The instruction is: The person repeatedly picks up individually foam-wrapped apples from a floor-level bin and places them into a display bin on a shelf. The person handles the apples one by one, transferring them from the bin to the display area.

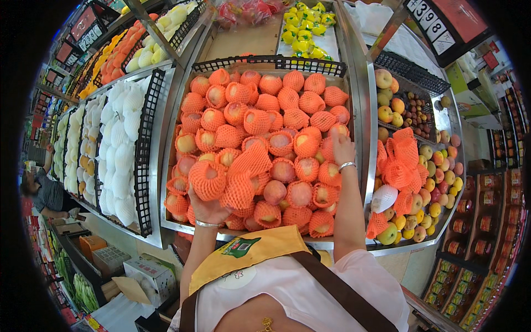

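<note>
My left hand (207, 207) is raised at the near left of a wide display bin (352, 182), with a fruit in an orange foam net (208, 179) resting on its palm and fingers. Loose orange foam nets (244, 178) lie or hang just right of that fruit; whether the hand also holds them is unclear. My right hand (343, 148) reaches to the right side of the bin, its fingers at a red-orange fruit (327, 148). What its fingertips grip is partly hidden. Rows of netted fruit fill the bin, and a few reddish fruits (275, 191) show bare skin.
Black plastic crate edging (269, 63) borders the bin's far side. To the left stand white-netted fruits (122, 153) behind a black lattice divider (148, 153). At right, loose mixed fruit (435, 178) and a heap of orange nets (402, 162) lie beyond a metal rim. A person (47, 189) is far left.
</note>
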A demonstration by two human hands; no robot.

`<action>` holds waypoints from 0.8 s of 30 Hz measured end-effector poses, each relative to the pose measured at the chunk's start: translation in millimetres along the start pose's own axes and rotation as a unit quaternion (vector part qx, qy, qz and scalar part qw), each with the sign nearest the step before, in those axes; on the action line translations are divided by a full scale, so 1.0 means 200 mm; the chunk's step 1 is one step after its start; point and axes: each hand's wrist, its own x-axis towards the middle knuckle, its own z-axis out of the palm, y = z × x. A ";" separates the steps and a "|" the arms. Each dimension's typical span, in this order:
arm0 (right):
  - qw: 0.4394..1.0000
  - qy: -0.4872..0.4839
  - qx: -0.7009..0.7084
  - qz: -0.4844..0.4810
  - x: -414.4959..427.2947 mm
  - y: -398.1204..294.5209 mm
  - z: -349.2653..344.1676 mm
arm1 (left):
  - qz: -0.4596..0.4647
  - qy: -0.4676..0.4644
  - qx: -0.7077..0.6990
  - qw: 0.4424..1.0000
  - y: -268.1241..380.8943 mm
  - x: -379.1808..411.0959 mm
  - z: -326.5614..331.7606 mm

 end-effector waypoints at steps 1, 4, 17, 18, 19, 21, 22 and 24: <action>0.999 0.014 -0.030 0.015 0.02 0.03 0.02 | 0.003 0.010 0.000 1.000 0.00 0.01 0.00; 0.992 0.016 -0.124 0.033 0.08 0.05 0.04 | 0.001 0.023 0.014 1.000 0.00 0.02 0.01; 0.979 -0.036 -0.193 -0.058 0.18 -0.07 0.04 | -0.022 -0.108 -0.033 0.993 0.03 0.05 0.07; 0.979 -0.021 -0.168 -0.116 0.16 -0.07 0.03 | -0.053 -0.090 -0.070 0.992 0.04 0.05 0.08; 0.972 -0.024 -0.194 -0.130 0.19 -0.02 0.01 | -0.068 -0.064 -0.047 0.995 0.04 0.05 0.14; 0.970 -0.048 -0.223 -0.079 0.21 -0.04 0.01 | -0.090 -0.049 -0.051 0.993 0.03 0.07 0.10; 0.970 -0.043 -0.233 -0.058 0.25 -0.01 0.03 | -0.109 -0.057 -0.063 0.990 0.03 0.11 0.05; 0.954 -0.083 -0.274 -0.093 0.17 -0.16 0.03 | -0.089 -0.031 -0.058 0.994 0.03 0.04 0.02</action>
